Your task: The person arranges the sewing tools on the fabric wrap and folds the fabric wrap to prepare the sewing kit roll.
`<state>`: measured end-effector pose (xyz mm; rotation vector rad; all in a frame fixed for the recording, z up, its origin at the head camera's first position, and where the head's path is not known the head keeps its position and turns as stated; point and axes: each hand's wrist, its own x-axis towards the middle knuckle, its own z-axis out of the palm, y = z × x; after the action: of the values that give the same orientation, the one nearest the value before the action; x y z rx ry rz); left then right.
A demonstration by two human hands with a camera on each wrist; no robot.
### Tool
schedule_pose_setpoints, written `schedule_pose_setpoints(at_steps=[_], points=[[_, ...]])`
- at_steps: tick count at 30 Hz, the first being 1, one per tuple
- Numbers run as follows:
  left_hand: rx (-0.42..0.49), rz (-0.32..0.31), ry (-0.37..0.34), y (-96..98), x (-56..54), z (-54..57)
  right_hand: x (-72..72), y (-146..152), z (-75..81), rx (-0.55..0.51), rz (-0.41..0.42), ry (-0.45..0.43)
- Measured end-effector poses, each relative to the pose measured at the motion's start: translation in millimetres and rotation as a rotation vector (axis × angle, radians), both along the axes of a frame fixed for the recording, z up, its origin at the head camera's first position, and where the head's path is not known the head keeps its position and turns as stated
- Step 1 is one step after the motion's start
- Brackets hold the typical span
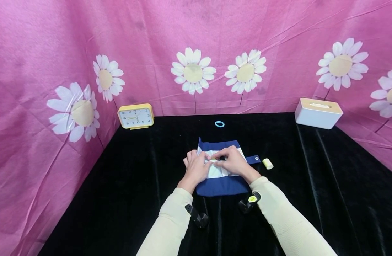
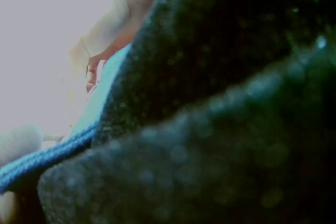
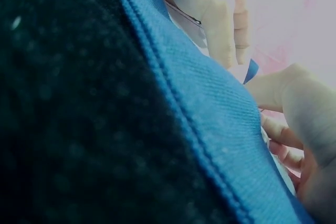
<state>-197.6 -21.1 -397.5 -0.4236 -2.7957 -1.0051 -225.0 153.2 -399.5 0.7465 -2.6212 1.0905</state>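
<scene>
A navy cloth case (image 1: 222, 186) with a white lining (image 1: 215, 173) lies spread open on the black cloth. My left hand (image 1: 196, 166) reaches over its left side, thumb and forefinger together near the middle of the lining. From the right, my right hand (image 1: 232, 161) meets it there with thumb and forefinger bent in a pinch. A small yellowish thing (image 1: 213, 159) shows between the fingertips of both hands, mostly hidden; I cannot tell its kind. In the right wrist view, the case's blue edge (image 3: 210, 103) partly covers the fingers.
Right of the case's snap strap (image 1: 254, 159) lies a pale yellow cylinder (image 1: 267, 164). A light-blue ring (image 1: 219, 124) lies behind the case. A yellow-framed clock (image 1: 136, 116) stands back left, a white tissue box (image 1: 318, 115) back right. Pink flowered cloth (image 1: 144, 42) hangs around the table.
</scene>
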Motion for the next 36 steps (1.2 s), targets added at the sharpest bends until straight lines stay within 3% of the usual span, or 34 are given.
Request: schedule_pose_setpoints(at_steps=[16,36], points=[[-0.008,-0.008,-0.017,-0.3,-0.9,0.1,2.4,1.2,2.5,-0.067,-0.007,-0.079],[0.018,-0.006,-0.029,-3.1,-3.6,0.3,1.1,2.0,0.4,-0.080,-0.027,-0.070]])
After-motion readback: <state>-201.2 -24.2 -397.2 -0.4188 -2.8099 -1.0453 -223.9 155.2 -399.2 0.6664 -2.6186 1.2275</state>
